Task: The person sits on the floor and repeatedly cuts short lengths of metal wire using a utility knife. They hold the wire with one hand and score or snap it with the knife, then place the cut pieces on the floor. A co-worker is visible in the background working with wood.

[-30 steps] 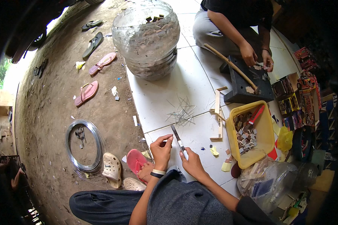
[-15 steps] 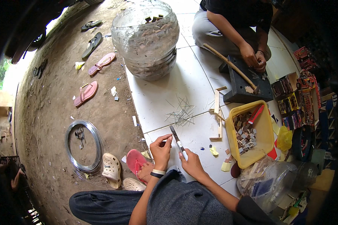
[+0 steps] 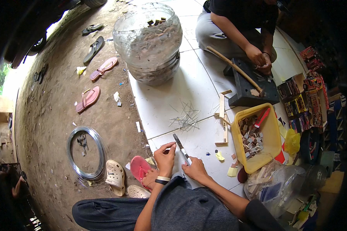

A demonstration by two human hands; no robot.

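Observation:
My right hand (image 3: 195,168) is wrapped round the pale handles of a pair of pliers (image 3: 183,149), whose dark jaws point up and away to the left. Close to the jaws, my left hand (image 3: 165,159) is closed in a pinch, thumb against fingertips. Anything between those fingertips is too small to make out. Just beyond both hands, a loose pile of thin cut wires (image 3: 186,117) lies on the white tiles. To the right is a yellow tub (image 3: 241,156) holding many small brown and grey squares and a red item.
A large clear plastic container (image 3: 148,50) of scraps stands ahead. Across from me, a person works over a dark block (image 3: 250,90) with a hammer (image 3: 235,69) on it. At left lie a wire coil (image 3: 70,154), sandals and a beige clog (image 3: 115,177). A wooden frame (image 3: 222,119) sits beside the tub.
The pliers' jaws have shifted slightly left and down, nearer my left fingertips. My left hand has barely moved. The view has shifted a little.

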